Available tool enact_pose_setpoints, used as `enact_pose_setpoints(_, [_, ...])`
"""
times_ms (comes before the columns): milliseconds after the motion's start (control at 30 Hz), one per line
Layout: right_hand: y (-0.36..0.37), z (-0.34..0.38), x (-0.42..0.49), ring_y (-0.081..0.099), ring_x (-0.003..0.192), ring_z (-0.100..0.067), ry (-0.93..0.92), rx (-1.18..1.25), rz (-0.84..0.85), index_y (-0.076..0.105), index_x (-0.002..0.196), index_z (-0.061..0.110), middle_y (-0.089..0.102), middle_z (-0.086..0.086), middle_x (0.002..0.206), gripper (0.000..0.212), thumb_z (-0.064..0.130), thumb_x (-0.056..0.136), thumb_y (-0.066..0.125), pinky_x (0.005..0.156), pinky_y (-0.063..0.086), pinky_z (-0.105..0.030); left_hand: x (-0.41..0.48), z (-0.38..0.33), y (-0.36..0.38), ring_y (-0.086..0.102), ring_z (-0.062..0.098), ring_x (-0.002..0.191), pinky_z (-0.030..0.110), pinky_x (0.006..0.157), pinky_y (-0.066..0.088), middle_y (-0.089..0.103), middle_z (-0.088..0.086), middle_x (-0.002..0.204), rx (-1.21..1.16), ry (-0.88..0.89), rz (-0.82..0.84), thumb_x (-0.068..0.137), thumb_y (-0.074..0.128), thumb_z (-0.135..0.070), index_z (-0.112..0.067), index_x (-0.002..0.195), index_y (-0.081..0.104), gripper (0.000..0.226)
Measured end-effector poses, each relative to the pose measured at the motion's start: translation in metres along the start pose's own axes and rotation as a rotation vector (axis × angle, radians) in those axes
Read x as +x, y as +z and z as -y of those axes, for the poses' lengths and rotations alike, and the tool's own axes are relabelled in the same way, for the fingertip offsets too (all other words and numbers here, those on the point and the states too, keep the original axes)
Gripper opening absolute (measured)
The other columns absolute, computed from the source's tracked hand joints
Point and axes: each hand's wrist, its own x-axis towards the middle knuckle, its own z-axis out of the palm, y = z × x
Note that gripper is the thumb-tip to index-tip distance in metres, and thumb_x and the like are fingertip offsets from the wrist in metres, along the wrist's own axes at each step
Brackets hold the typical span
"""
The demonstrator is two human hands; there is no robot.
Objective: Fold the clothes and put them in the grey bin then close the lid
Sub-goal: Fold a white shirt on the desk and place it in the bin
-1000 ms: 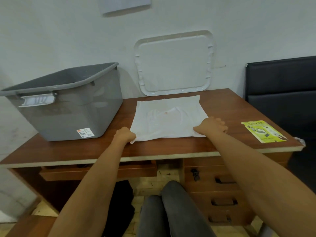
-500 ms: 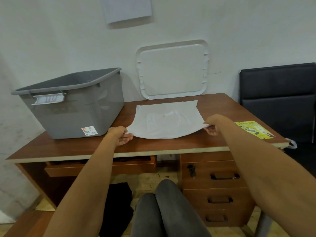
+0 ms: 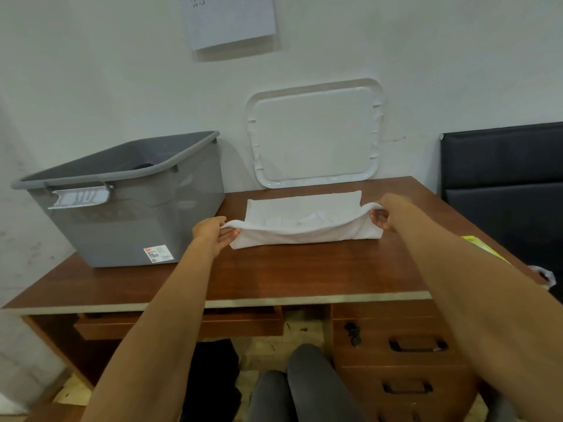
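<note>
A white garment [image 3: 304,220] lies partly folded on the brown desk [image 3: 304,269], its near edge lifted and carried toward the wall. My left hand [image 3: 211,233] pinches the near left corner and my right hand [image 3: 385,214] pinches the near right corner, both raised off the desk. The open grey bin [image 3: 131,208] stands on the desk's left side, a dark item visible inside. Its white lid [image 3: 315,134] leans upright against the wall behind the garment.
A yellow leaflet [image 3: 481,246] lies at the desk's right edge, mostly hidden by my right arm. A black padded chair [image 3: 505,184] stands to the right. Drawers [image 3: 417,345] sit under the desk, and my knees are below its front edge.
Both hands gripped the garment's near corners, lifted them off the desk and carried them toward the wall, doubling the near half over. The camera view tilted upward.
</note>
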Motion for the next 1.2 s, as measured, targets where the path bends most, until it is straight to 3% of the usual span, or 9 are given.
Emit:
enact_pose_setpoints(333, [0.033,0.039,0.057,0.058,0.06,-0.019,0.015,0.088,0.012,0.054,0.086,0.0,0.062,-0.014,0.077,0.016,0.002,0.1,0.046,0.056,0.054,-0.028,0.07,-0.022,0.041,0.075,0.032,0.089,0.036,0.078,0.064,0.072,0.023,0.099,-0.064,0.002,0.036,0.098,0.057,0.002,0.005,0.117,0.063,0.02])
enact_pose_setpoints(467, [0.043,0.047,0.089,0.061,0.062,-0.021,0.022,0.1,0.014,0.055,0.093,-0.001,0.065,-0.016,0.08,0.013,0.0,0.099,0.044,0.038,0.052,-0.024,0.102,-0.028,0.058,0.074,0.032,0.096,0.037,0.085,0.063,0.072,0.023,0.104,-0.067,-0.009,0.094,0.099,0.056,-0.003,0.002,0.119,0.062,0.022])
enact_pose_setpoints(600, [0.049,0.051,0.127,0.064,0.064,-0.024,0.019,0.138,0.009,0.056,0.108,-0.002,0.067,-0.018,0.084,0.017,-0.002,0.097,0.045,0.037,0.053,-0.027,0.133,-0.033,0.077,0.073,0.034,0.1,0.038,0.084,0.062,0.071,0.027,0.111,-0.078,-0.005,0.145,0.098,0.057,-0.004,0.002,0.117,0.06,0.021])
enact_pose_setpoints(833, [0.067,0.057,0.192,0.071,0.075,-0.026,-0.04,0.235,0.034,0.061,0.12,0.001,0.071,-0.02,0.108,0.026,0.003,0.094,0.061,0.051,0.059,-0.03,0.195,-0.034,0.098,0.074,0.036,0.098,0.038,0.079,0.064,0.067,0.025,0.118,-0.004,-0.041,0.16,0.09,0.062,0.012,0.006,0.13,0.055,0.041])
enact_pose_setpoints(967, [0.082,0.057,0.217,0.071,0.076,-0.026,-0.055,0.255,0.058,0.062,0.115,0.0,0.071,-0.022,0.11,0.02,0.002,0.095,0.062,0.054,0.061,-0.031,0.227,-0.025,0.107,0.075,0.034,0.097,0.038,0.076,0.065,0.07,0.026,0.11,-0.055,-0.04,0.098,0.096,0.057,0.01,0.011,0.131,0.051,0.036])
enact_pose_setpoints(1033, [0.091,0.054,0.227,0.071,0.077,-0.026,-0.062,0.251,0.051,0.061,0.104,0.0,0.07,-0.022,0.105,0.01,0.0,0.095,0.063,0.059,0.063,-0.034,0.239,-0.017,0.112,0.073,0.033,0.101,0.037,0.081,0.063,0.071,0.024,0.105,-0.064,-0.054,0.089,0.101,0.055,0.003,0.011,0.132,0.051,0.032])
enact_pose_setpoints(1100, [0.098,0.048,0.237,0.069,0.076,-0.027,-0.084,0.291,0.026,0.057,0.112,0.001,0.067,-0.02,0.099,0.019,-0.002,0.094,0.064,0.068,0.065,-0.038,0.25,-0.007,0.118,0.071,0.032,0.106,0.036,0.09,0.06,0.071,0.021,0.106,-0.063,-0.065,0.064,0.105,0.052,-0.003,0.009,0.134,0.05,0.032])
enact_pose_setpoints(1200, [0.107,0.038,0.252,0.069,0.072,-0.024,-0.13,0.325,-0.031,0.047,0.119,0.005,0.065,-0.016,0.093,0.033,-0.002,0.092,0.065,0.078,0.064,-0.039,0.268,0.006,0.127,0.067,0.032,0.119,0.036,0.105,0.052,0.066,0.021,0.128,-0.079,-0.079,0.026,0.11,0.042,-0.01,0.009,0.141,0.045,0.037])
